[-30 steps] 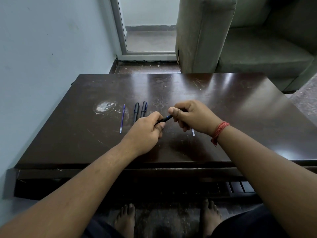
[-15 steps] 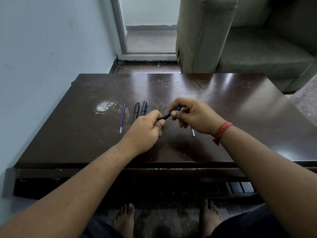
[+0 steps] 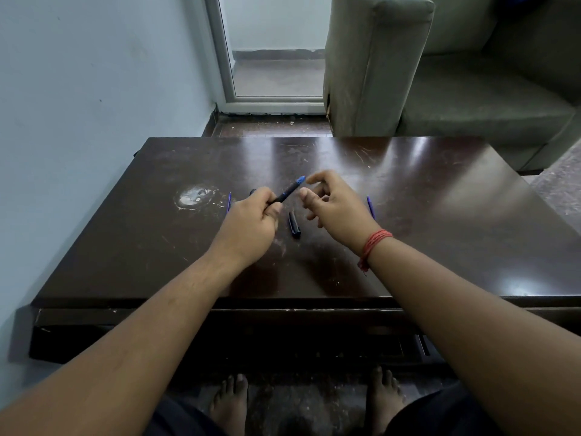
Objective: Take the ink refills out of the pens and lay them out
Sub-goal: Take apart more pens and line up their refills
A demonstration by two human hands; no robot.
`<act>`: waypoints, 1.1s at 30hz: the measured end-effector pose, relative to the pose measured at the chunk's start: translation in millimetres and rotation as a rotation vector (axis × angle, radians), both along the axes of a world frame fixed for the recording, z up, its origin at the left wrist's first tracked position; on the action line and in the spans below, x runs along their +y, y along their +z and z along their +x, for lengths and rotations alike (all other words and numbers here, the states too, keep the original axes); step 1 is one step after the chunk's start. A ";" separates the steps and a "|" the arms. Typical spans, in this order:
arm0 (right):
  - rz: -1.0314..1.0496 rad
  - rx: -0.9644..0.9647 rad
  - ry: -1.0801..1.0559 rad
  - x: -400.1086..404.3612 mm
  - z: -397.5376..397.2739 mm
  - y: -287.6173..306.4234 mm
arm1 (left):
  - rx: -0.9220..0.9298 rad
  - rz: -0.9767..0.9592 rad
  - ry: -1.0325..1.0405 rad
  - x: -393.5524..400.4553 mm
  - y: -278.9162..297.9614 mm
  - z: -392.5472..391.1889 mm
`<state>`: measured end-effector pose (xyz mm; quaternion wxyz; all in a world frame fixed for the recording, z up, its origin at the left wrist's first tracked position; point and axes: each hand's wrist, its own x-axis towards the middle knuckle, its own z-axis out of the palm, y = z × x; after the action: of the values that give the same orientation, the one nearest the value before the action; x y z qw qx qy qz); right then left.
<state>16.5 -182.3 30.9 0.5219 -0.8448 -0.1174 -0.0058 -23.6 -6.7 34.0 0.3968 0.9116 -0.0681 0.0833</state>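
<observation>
My left hand (image 3: 251, 221) grips a black pen (image 3: 287, 192) by its lower end, and its blue tip points up and to the right. My right hand (image 3: 333, 209) hovers just right of that tip with its fingers loosely spread, holding nothing. A short black pen piece (image 3: 294, 225) lies on the dark table (image 3: 440, 215) between my hands. One thin blue refill (image 3: 229, 202) lies left of my left hand, mostly hidden. Another blue refill (image 3: 370, 206) shows behind my right wrist. The end of another black pen (image 3: 253, 191) peeks out above my left hand.
A white scuffed patch (image 3: 193, 196) marks the tabletop on the left. A pale wall (image 3: 94, 121) runs along the left side. A grey sofa (image 3: 440, 73) stands behind the table's far right. My bare feet (image 3: 231, 401) are under the near edge.
My right hand has let go of the pen and opened. A black pen piece now lies on the table between my hands, and the pen's blue tip is bared.
</observation>
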 end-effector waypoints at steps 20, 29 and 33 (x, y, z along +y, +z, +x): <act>-0.008 0.016 -0.166 -32.8 7.7 11.5 | 0.088 -0.009 0.033 11.2 -6.1 3.4; 0.087 -0.036 -0.174 -33.2 4.6 21.2 | 0.070 0.064 -0.058 -2.5 -7.1 -4.1; 0.072 -0.038 -0.153 -33.0 2.2 21.9 | 0.071 0.089 -0.079 -5.0 -4.3 -6.6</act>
<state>18.6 -215.3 52.8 0.5475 -0.8319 -0.0620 -0.0660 -30.2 -11.6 29.6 0.3612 0.9272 -0.0937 0.0322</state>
